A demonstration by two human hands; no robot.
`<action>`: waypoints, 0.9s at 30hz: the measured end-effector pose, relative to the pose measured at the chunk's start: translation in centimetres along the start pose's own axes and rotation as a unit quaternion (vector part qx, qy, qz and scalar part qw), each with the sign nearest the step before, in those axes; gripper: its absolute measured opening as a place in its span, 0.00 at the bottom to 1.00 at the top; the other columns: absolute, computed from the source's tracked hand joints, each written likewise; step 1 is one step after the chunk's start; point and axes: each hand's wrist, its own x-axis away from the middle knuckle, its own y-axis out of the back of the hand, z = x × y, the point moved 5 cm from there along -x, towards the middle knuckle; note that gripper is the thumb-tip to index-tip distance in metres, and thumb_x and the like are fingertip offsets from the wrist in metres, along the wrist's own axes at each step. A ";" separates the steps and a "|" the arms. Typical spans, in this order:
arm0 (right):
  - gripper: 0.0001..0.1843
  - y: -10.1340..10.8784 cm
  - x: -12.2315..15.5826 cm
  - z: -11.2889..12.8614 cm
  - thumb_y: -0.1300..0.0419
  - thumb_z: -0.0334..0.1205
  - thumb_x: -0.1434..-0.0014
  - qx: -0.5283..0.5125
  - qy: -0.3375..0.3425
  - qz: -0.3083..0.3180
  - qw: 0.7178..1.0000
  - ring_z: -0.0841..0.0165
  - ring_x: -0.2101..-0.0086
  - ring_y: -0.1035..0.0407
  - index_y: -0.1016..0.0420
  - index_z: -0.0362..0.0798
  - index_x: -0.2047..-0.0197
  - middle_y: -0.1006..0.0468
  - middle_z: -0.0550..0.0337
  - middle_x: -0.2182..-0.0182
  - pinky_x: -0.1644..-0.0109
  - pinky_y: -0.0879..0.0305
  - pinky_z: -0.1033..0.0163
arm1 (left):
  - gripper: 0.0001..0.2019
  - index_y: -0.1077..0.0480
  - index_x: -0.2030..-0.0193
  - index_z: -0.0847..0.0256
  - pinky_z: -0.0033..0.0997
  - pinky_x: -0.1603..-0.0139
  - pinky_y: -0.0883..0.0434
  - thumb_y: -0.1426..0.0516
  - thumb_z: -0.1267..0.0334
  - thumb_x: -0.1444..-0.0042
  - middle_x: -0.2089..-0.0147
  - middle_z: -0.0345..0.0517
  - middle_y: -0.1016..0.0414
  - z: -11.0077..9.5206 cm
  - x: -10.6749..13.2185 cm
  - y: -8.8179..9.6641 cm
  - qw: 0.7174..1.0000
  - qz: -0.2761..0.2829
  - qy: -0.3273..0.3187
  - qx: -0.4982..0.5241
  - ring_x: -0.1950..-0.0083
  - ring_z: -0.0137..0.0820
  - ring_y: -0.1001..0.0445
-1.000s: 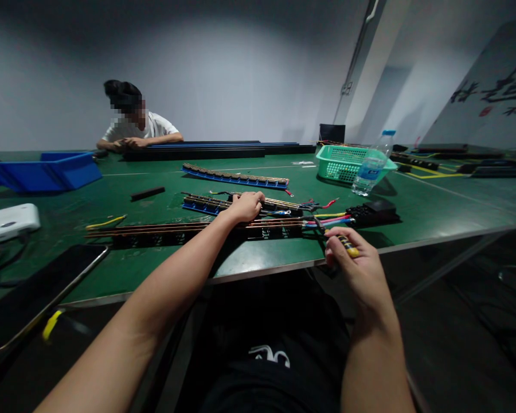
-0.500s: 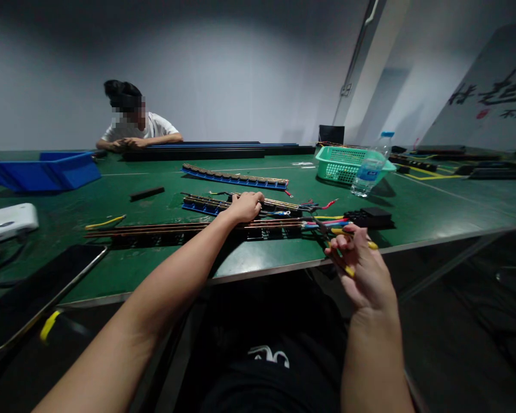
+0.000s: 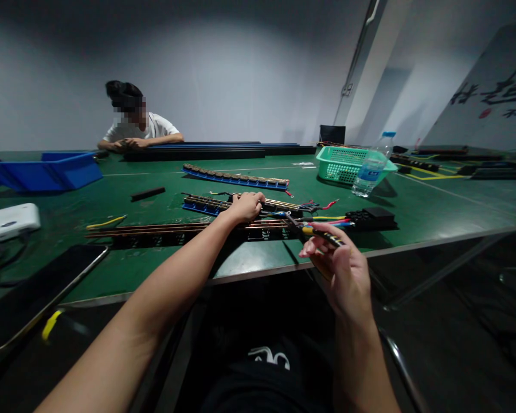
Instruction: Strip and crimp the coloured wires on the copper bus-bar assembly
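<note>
My right hand (image 3: pixel 341 264) is closed around pliers (image 3: pixel 327 234) with yellow-and-black handles. Their dark jaws reach over the near black strip with long copper rods (image 3: pixel 189 228), close to its right end, where coloured wires run into a black end block (image 3: pixel 372 218). Curled fingers of my left hand (image 3: pixel 246 207) grip a shorter black strip with brass rods (image 3: pixel 284 204), just behind the near one; its fingertips are partly hidden. Beside that hand lies a blue-based strip (image 3: pixel 202 204). A red wire with a ring terminal (image 3: pixel 331 204) sticks out to the right.
Another blue-based strip (image 3: pixel 236 176) lies farther back on the green table (image 3: pixel 155 172). A green basket (image 3: pixel 337 166) and a water bottle (image 3: pixel 370 172) stand right. Left are a blue bin (image 3: pixel 47 172), a white box (image 3: pixel 11 222) and a phone (image 3: pixel 47 287). A person (image 3: pixel 141 129) leans on the far edge.
My right hand has moved left and turned with the pliers, bringing their jaws over the near strip's rods. My left hand stays where it was.
</note>
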 end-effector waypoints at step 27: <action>0.16 -7.2 -1.0 -3.8 0.37 0.42 0.42 0.322 0.038 0.148 0.934 0.75 0.80 0.39 0.17 0.48 0.52 0.25 0.65 0.78 0.73 0.42 0.68 | 0.17 0.32 0.43 0.52 0.55 0.41 0.37 0.54 0.65 0.33 0.37 0.50 0.28 -0.1 0.1 0.1 1.000 -0.003 0.006 -0.004 0.36 0.45 0.34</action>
